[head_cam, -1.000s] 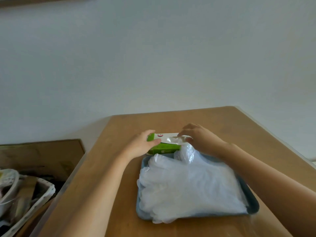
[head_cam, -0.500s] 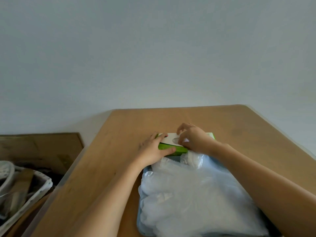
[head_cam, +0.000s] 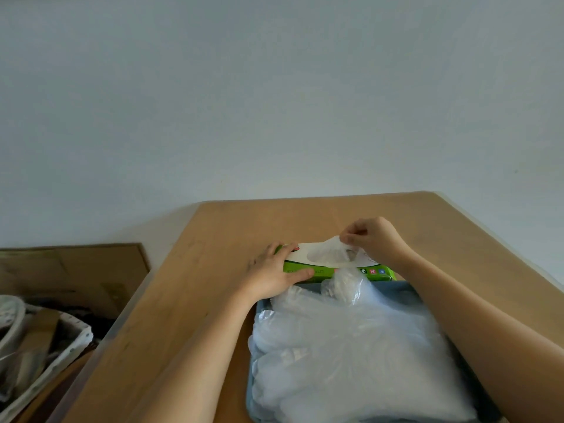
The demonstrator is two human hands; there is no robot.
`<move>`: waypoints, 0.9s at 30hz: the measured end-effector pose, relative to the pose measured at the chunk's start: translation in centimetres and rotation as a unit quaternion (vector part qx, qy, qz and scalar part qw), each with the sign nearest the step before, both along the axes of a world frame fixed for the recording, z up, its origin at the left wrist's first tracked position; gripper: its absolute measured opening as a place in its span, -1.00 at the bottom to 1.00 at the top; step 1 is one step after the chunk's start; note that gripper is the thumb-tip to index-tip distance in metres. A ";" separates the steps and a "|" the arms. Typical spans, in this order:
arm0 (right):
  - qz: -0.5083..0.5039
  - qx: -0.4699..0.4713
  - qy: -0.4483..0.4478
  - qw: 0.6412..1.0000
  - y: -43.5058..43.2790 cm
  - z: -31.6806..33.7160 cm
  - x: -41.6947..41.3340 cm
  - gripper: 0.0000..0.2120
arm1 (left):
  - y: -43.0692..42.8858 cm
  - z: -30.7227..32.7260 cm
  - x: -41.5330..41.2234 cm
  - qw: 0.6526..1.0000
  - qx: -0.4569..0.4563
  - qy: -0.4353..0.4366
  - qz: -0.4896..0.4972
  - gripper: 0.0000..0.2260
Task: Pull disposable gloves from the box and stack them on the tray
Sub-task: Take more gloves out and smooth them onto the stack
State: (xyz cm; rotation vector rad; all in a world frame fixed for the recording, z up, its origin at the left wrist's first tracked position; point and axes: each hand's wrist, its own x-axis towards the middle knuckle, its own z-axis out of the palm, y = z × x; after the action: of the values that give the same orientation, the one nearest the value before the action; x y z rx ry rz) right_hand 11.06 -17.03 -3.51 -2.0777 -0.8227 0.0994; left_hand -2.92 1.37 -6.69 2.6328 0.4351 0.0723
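A green and white glove box [head_cam: 332, 268] lies flat on the wooden table [head_cam: 213, 270], just behind a grey-blue tray [head_cam: 406, 290]. My left hand [head_cam: 273, 274] grips the box's left end, thumb along its front side. My right hand [head_cam: 374, 239] pinches a clear plastic glove [head_cam: 331, 251] that rises partway out of the box's top opening. A thick pile of clear gloves [head_cam: 351, 355] fills the tray, with one crumpled bit standing up at its far edge.
The table's left edge runs beside a low cardboard sheet [head_cam: 76, 270] and a white basket [head_cam: 45, 355] of odds and ends on the floor. A plain pale wall stands behind the table. Bare wood lies beyond the box.
My right hand has lifted from the box's opening with a glove pinched, drawing it up and out. My left hand stays on the box's left end. The camera has tilted a little.
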 end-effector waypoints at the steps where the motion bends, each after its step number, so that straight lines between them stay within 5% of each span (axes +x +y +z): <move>1: -0.013 0.004 0.017 1.000 -0.3 -0.1 0.0 -0.88 | 0.0 0.0 0.0 1.000 0.000 -0.001 -0.001 -0.37; 10: 0.010 0.003 -0.032 0.999 0.0 1.2 -1.3 -0.88 | -0.1 0.4 -0.1 1.000 -0.025 0.002 -0.001 -0.35; 14: -0.004 -0.148 -0.103 0.984 -0.1 2.1 -2.2 -0.73 | -0.2 0.5 -0.1 1.000 -0.030 0.002 -0.009 -0.34; 19: -0.004 -0.246 -0.133 0.960 0.9 0.0 -2.9 -0.88 | 0.0 0.1 -0.1 0.998 -0.064 -0.018 -0.006 -0.35; 27: -0.014 -0.103 -0.053 0.993 -0.9 2.0 -0.9 -0.73 | 0.1 0.3 0.0 0.997 -0.069 -0.018 -0.016 -0.36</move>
State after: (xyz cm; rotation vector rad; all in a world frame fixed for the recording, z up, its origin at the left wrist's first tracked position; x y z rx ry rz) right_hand 10.15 -17.90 -1.54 -2.3037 -0.8787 0.0611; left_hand -2.96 1.51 -6.36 2.4978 0.3721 0.0759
